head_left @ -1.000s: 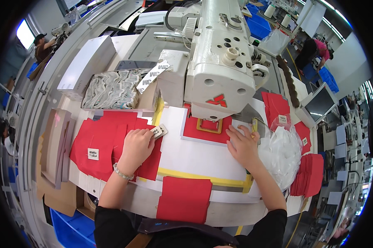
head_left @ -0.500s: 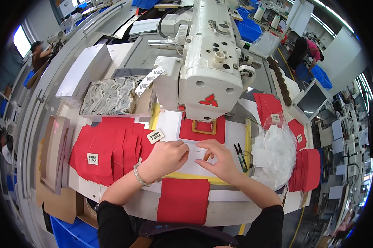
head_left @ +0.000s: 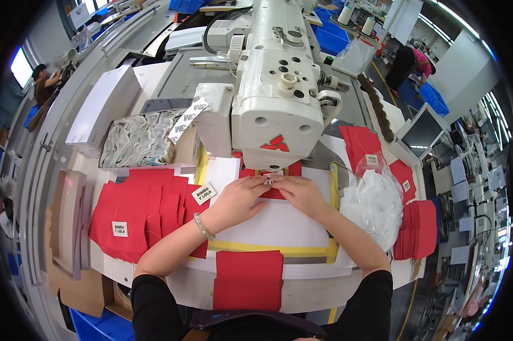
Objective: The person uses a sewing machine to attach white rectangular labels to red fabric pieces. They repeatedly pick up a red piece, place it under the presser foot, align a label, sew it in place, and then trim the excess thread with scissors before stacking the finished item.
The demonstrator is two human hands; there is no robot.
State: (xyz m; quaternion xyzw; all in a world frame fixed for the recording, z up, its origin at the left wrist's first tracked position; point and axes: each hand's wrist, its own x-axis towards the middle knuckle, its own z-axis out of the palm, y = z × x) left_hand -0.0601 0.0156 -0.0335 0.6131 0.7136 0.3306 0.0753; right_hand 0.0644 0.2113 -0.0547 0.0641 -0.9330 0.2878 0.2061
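My left hand (head_left: 245, 199) and my right hand (head_left: 296, 193) meet beneath the sewing machine (head_left: 273, 102), fingers bent and pressed together on a small white label (head_left: 271, 181). The label lies over red fabric (head_left: 279, 192) at a gold-coloured frame, mostly hidden by my fingers. A loose white label (head_left: 204, 193) lies just left of my left hand, by a fanned pile of red pieces (head_left: 126, 204). A square red stack (head_left: 247, 278) sits at the front edge, between my forearms.
An open box of folded pale strips (head_left: 134, 136), a long white box (head_left: 100, 113) and an empty carton (head_left: 66, 221) are left. A plastic bag (head_left: 370, 210), more red stacks (head_left: 421, 227) and a screen (head_left: 421, 131) are right. Two co-workers (head_left: 46, 85) (head_left: 409, 65) work farther back.
Both hands have come together and moved up onto the red fabric under the machine head with a small label. A label my left hand held earlier lies left of it.
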